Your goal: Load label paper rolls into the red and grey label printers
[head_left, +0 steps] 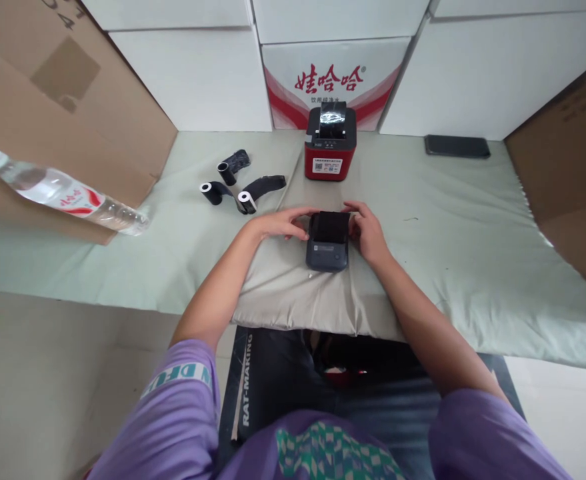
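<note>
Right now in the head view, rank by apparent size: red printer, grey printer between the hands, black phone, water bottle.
1. water bottle, though nearest the camera
2. red printer
3. grey printer
4. black phone, farther back, so this rank is unsure

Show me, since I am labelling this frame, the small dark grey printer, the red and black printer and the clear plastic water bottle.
small dark grey printer (327,252), head view, on its lower front panel.
red and black printer (329,162), head view, on its red front face.
clear plastic water bottle (67,194), head view, on its label.
</note>
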The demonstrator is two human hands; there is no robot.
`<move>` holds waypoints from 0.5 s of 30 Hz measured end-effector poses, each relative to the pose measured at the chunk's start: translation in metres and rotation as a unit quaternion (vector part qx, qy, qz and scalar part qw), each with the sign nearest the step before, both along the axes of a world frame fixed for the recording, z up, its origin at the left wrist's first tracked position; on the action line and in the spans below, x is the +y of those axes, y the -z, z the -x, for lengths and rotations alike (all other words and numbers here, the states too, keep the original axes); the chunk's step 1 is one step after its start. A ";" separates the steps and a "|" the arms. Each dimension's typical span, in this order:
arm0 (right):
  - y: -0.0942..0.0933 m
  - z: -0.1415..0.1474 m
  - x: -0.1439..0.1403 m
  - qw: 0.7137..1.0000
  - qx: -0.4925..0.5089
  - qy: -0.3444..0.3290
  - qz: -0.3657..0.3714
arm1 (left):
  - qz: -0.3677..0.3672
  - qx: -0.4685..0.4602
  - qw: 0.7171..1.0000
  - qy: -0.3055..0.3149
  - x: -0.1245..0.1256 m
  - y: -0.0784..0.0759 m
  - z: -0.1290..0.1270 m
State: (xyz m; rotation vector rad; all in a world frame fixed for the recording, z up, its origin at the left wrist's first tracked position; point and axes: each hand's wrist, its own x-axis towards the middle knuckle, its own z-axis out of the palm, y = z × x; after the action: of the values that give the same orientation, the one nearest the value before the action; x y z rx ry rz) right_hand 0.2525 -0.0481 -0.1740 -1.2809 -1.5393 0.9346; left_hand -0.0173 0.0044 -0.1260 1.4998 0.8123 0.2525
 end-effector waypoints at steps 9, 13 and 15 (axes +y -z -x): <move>-0.008 0.000 -0.006 0.994 -0.066 0.027 -0.078 | -0.051 0.053 0.979 -0.190 0.003 0.018 -0.025; -0.011 -0.002 -0.009 0.991 -0.080 0.023 -0.105 | -0.041 0.070 0.969 -0.234 0.002 0.016 -0.033; -0.011 0.000 -0.009 0.990 -0.092 -0.003 -0.106 | -0.025 0.042 0.973 -0.225 0.001 0.012 -0.032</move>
State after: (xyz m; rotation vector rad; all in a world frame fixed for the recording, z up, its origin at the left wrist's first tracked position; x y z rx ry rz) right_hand 0.2528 -0.0571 -0.1632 -1.2363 -1.7363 0.6510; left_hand 0.0142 0.0051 -0.1379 1.3644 1.2203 0.5521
